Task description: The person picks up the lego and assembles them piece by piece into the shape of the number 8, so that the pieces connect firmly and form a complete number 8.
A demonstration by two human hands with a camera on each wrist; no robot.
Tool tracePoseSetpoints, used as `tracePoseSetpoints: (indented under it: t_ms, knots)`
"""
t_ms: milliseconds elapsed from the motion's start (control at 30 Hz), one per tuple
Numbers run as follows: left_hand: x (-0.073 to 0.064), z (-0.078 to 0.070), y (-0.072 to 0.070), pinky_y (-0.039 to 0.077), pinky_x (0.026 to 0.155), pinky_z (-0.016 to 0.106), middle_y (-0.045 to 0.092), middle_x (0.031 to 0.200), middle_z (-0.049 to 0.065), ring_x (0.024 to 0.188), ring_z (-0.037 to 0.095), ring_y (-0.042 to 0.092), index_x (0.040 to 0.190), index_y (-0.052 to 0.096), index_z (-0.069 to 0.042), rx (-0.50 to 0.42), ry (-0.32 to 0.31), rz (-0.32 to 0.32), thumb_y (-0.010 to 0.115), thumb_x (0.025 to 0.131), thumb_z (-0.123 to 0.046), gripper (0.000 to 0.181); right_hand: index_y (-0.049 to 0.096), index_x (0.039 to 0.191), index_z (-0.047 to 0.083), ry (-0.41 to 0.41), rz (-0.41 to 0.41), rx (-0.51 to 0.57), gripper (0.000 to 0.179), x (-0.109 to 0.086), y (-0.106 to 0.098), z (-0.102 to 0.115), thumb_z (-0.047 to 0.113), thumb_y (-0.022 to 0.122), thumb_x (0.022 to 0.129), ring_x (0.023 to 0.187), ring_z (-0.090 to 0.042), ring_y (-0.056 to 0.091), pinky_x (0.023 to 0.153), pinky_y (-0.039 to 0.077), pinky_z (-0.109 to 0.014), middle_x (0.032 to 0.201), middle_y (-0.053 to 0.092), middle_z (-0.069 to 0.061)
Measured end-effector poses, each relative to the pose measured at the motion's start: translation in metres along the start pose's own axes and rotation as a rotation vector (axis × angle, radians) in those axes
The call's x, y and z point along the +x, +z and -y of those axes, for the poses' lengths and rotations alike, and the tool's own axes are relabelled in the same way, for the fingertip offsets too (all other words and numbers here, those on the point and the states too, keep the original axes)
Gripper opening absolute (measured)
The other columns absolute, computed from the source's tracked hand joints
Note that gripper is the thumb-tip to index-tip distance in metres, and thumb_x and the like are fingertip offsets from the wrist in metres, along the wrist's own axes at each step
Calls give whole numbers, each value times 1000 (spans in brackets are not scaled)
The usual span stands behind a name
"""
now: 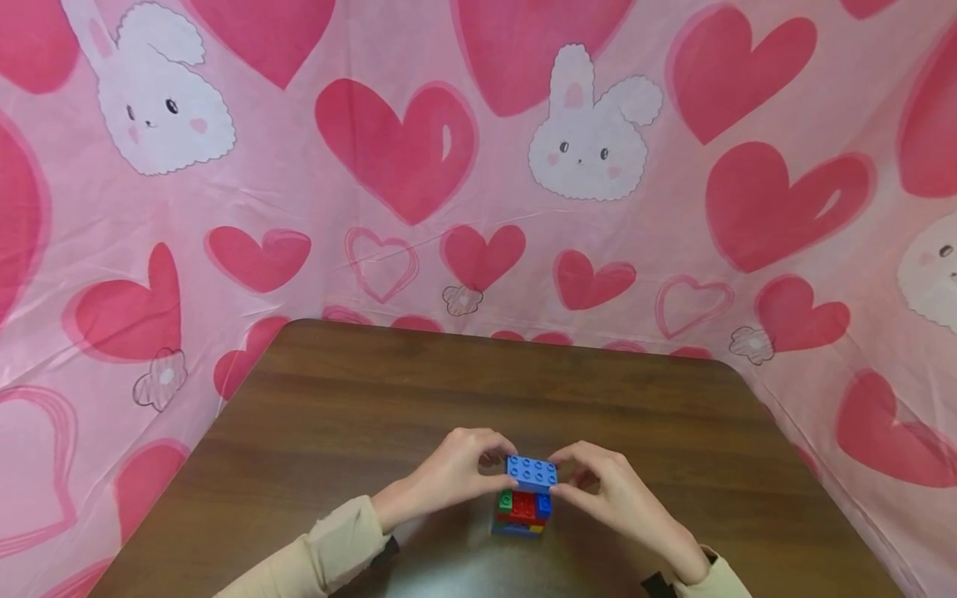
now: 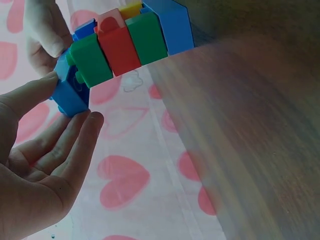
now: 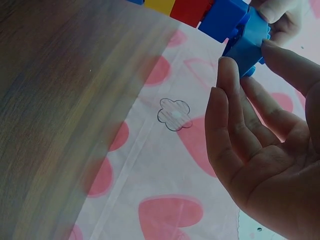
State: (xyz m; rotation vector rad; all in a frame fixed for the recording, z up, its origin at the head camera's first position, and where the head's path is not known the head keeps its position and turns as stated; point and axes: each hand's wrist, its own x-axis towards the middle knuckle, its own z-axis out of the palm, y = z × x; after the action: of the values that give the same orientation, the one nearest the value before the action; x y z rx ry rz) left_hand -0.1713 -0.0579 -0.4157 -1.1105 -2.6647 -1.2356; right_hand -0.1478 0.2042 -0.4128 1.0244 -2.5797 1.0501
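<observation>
A light blue toy building brick [image 1: 532, 472] with two rows of studs lies over the top of a small brick stack [image 1: 523, 505]. My left hand [image 1: 452, 475] pinches its left end between thumb and fingers. At the other end, my right hand [image 1: 616, 490] pinches it the same way. The stack mixes green, red, yellow and blue bricks, with a blue one at the bottom. In the left wrist view the held brick [image 2: 72, 92] sits tilted against the studs of a green brick [image 2: 91, 61]. A dark blue brick [image 3: 224, 19] adjoins it in the right wrist view.
The stack stands on a dark brown wooden table [image 1: 419, 390], near its front side. Behind and beside the table hangs a pink cloth [image 1: 508, 208] with hearts and rabbits. Beige sleeves [image 1: 344, 540] cover both forearms.
</observation>
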Motion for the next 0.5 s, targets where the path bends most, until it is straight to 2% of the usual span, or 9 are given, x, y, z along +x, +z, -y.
tracePoseSetpoints:
  t_ms: [333, 500]
  knots:
    - [-6, -1, 3, 55, 77, 15, 74, 103, 3, 88, 18, 71, 108, 71, -11, -4, 5, 4, 79, 85, -26, 30, 67, 106, 13, -20, 24, 6, 22, -1, 0, 3, 20, 76, 87, 69, 6, 57, 63, 55, -20, 94, 70, 2]
    - [-9, -1, 4, 56, 76, 17, 74, 101, 3, 87, 19, 70, 107, 71, -11, -5, 10, -1, 79, 84, -25, 29, 67, 106, 13, -31, 27, 5, 22, -2, 0, 4, 19, 76, 87, 68, 6, 56, 62, 55, -21, 95, 70, 1]
